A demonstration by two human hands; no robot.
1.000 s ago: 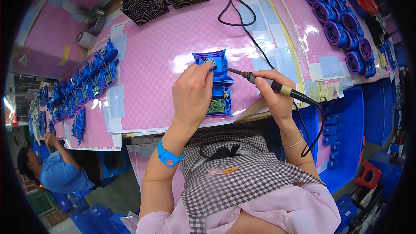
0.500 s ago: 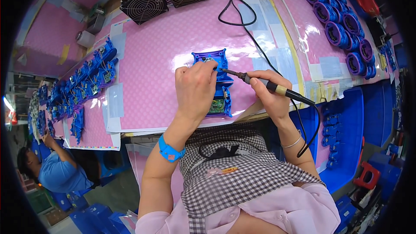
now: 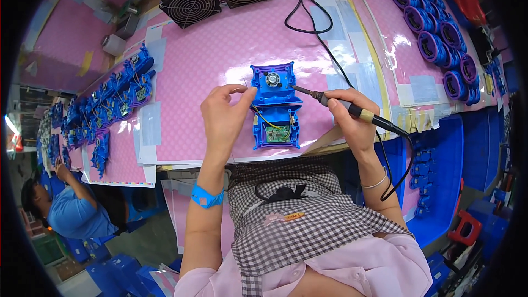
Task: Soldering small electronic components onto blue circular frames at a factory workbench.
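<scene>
A blue plastic housing (image 3: 278,99) lies in front of me, its two halves laid open. The upper half holds a small round speaker (image 3: 273,80); in the lower half sits a green circuit board (image 3: 278,133) with yellow wires. In my right hand (image 3: 355,118) is a soldering iron (image 3: 324,98), gripped like a pen, its tip at the right side of the upper half. My left hand (image 3: 225,118) is at the housing's left edge, thumb and forefinger pinched on a thin strand of solder wire (image 3: 245,82).
Two black fans (image 3: 191,5) stand at the back. Blue housings with boards and wires (image 3: 110,104) line the left, blue-purple rings (image 3: 432,47) the right. The iron's black cable (image 3: 335,63) crosses the table. A blue bin (image 3: 440,187) is at right; a co-worker (image 3: 77,209) sits at far left.
My left hand has drawn back left from over the upper half, uncovering the speaker. The iron's tip stays near the housing's right side. The whole view has shifted slightly.
</scene>
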